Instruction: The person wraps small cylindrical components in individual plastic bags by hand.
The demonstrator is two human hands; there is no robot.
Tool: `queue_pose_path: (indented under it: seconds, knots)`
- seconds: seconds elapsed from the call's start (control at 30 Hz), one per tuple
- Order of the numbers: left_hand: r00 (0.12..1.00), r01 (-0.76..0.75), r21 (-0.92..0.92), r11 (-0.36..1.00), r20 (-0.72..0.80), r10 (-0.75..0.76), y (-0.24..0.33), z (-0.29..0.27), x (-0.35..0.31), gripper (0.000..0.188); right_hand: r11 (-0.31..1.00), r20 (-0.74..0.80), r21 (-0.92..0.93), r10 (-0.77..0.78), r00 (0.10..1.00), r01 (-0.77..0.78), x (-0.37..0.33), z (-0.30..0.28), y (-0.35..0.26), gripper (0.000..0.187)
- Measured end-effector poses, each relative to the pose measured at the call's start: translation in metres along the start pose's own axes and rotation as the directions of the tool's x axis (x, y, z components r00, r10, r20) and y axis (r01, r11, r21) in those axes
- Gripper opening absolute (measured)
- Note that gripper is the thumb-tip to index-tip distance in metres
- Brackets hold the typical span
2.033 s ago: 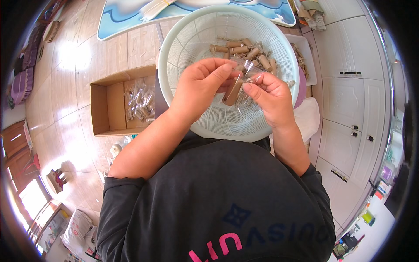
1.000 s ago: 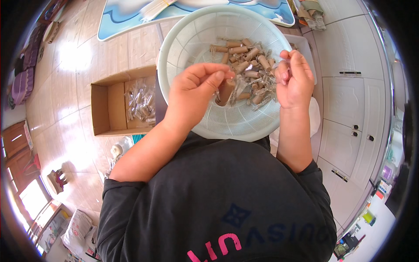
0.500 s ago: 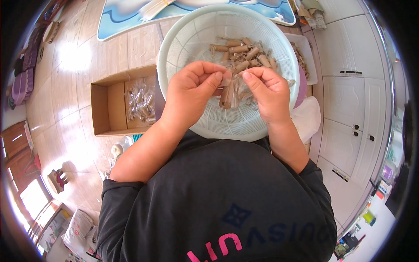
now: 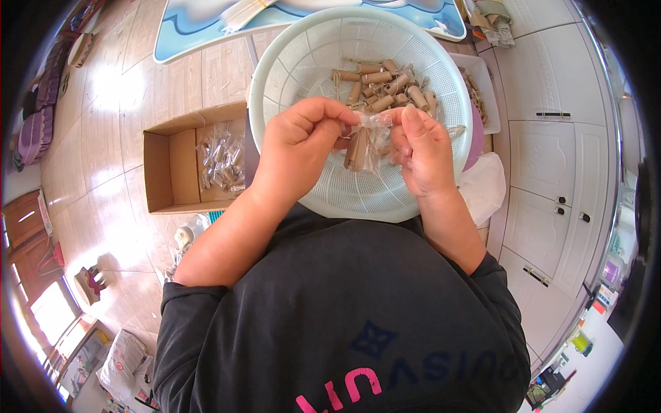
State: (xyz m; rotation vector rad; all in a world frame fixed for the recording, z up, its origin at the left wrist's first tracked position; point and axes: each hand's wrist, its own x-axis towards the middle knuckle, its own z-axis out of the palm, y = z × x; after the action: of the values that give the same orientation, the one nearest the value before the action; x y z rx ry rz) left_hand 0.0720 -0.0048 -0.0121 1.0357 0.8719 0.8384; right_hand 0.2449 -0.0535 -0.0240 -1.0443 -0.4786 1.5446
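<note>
Over a pale green mesh basket point(image 4: 258, 89), both my hands are at a small clear plastic bag point(image 4: 374, 125) with brown cardboard-like tubes point(image 4: 357, 153) inside. My left hand point(image 4: 303, 141) pinches the bag's upper left edge between thumb and bent forefinger. At the upper right edge is my right hand point(image 4: 427, 148), its forefinger against the plastic, thumb raised and other fingers curled; part of that grip is hidden. Below the hands, inside the basket, lies a heap of similar brown tubes point(image 4: 377, 78) with thin strings.
Left of the basket stands an open cardboard box point(image 4: 160, 168) holding several filled clear bags point(image 4: 224, 158). A blue-and-white table point(image 4: 200, 34) lies beyond. To the right are a white tray point(image 4: 492, 103), a white plastic bag point(image 4: 482, 182) and white cabinets point(image 4: 544, 165).
My right thumb has lifted off the plastic and the right hand has turned slightly. The bag's top now shows spread between the hands. My left hand keeps its pinch.
</note>
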Motion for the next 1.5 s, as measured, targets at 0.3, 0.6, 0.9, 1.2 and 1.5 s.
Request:
queue_pose_path:
  seconds: [0.3, 0.6, 0.9, 1.2, 1.5]
  knots:
    - [0.996, -0.084, 0.132, 0.988, -0.018, 0.087, 0.01, 0.0, -0.003, 0.03, 0.934, -0.004, -0.305, -0.197, 0.98, 0.187, 0.0, 0.016, -0.003, 0.01]
    - [0.704, -0.389, 0.233, 0.891, -0.548, 0.451, 0.013, -0.137, -0.002, 0.027, 0.165, 0.106, -0.981, 0.03, 0.994, 0.1, 0.018, 0.005, -0.005, 0.02]
    - [0.711, 0.376, 0.681, 0.628, -0.647, 0.275, -0.066, -0.214, -0.022, 0.023, -0.409, 0.198, -0.867, 0.24, 0.951, 0.284, 0.044, 0.043, 0.019, 0.03]
    - [0.819, -0.311, 0.533, 0.787, -0.27, 0.506, 0.011, -0.077, -0.011, 0.022, 0.004, 0.136, -0.99, 0.213, 0.968, 0.139, 0.055, 0.035, 0.017, 0.033]
    - [0.984, -0.13, 0.394, 0.91, -0.06, 0.166, 0.011, -0.023, 0.009, 0.036, 0.46, 0.233, -0.851, -0.102, 0.967, 0.254, 0.004, 0.026, -0.002, 0.023]
